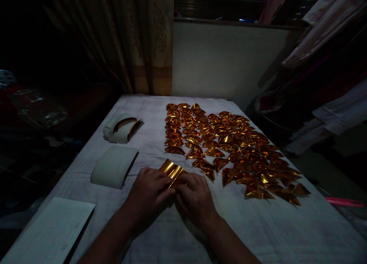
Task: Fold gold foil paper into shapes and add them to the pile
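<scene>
A shiny gold foil sheet (171, 171), curved and partly rolled, is held up between my two hands just above the cloth-covered table. My left hand (151, 187) grips its left edge, fingers behind and thumb in front. On the opposite edge, my right hand (196, 197) pinches it with curled fingers. Beyond and to the right lie many folded gold foil pieces (229, 139), set in rows at the left and heaped closer together at the right. My fingers hide the lower edges of the sheet.
Left on the white cloth (151, 134) are a curved pale sheet stack (114, 166), another curled stack (122, 128) behind it, and a white booklet or pad (54, 229) in front. A curtain (143, 42) and wall (223, 61) border the far edge. Clothes (338, 111) hang at right.
</scene>
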A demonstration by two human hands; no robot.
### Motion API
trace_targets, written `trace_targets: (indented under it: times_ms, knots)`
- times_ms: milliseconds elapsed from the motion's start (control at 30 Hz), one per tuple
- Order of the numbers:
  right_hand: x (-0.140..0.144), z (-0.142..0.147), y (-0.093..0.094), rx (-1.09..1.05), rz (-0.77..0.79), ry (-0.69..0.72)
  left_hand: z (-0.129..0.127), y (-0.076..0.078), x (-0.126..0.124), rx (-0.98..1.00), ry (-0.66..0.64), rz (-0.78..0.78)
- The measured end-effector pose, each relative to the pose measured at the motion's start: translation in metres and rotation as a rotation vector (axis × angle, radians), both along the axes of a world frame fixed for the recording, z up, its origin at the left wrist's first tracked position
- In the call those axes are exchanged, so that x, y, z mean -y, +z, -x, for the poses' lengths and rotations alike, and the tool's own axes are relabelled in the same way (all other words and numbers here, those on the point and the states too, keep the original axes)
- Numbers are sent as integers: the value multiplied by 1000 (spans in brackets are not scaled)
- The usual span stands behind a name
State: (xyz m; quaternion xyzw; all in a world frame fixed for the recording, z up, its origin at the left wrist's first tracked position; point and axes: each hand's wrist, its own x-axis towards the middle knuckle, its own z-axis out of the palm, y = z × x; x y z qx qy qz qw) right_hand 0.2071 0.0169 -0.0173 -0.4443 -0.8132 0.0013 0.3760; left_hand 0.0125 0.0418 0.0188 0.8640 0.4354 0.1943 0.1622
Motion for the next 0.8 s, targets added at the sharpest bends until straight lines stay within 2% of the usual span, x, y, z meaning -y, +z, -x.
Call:
trace_targets:
  times_ms: [100, 200, 367, 467, 533, 667, 800]
  knots:
    - [1, 6, -3, -8, 9, 53, 10, 4, 4, -77, -85, 94]
    - [2, 11, -8, 4, 21, 73, 18, 2, 9, -142, -117, 107]
    - [2, 12, -11, 17, 47, 83, 12, -4, 11, -177, -62, 44]
    - [-2, 3, -9, 51, 93, 96, 11, -8, 6, -177, -42, -52]
    - [-5, -5, -9, 90, 106, 51, 16, -11, 2, -182, -51, -90]
    - [-9, -19, -15, 118, 107, 16, 28, -16, -4, -196, -28, -73]
    - [-8, -22, -16, 162, 158, 15, 30, -13, -3, -247, 2, -30]
